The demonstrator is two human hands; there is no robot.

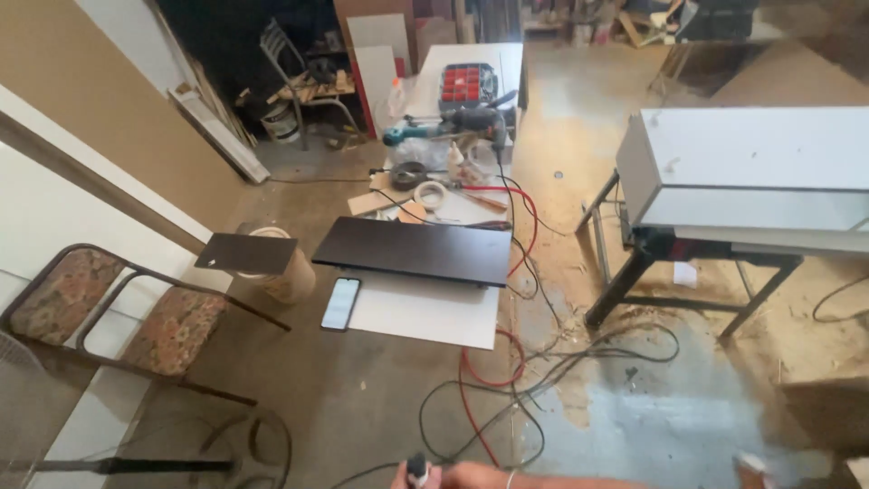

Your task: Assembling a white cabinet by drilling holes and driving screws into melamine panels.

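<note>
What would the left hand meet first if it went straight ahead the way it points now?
Probably the tangle of cables on the floor, then the white board. The left hand is barely in view at the bottom edge, so direction and depth are uncertain.

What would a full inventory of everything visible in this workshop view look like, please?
dark panel: one, near-black, on the white board
white board: one, low work surface, centre
phone: one, black, board's left edge
folding chair: one, floral cushions, left
drill: one, dark, far bench
parts organiser: one, red bins, far bench
tape roll: one, white, behind the panel
white cabinet: one, on a black stand, right
cables: several, red and black, floor
left hand: bottom edge, around a small dark object, mostly cropped
right hand: bottom edge, blurred
</note>
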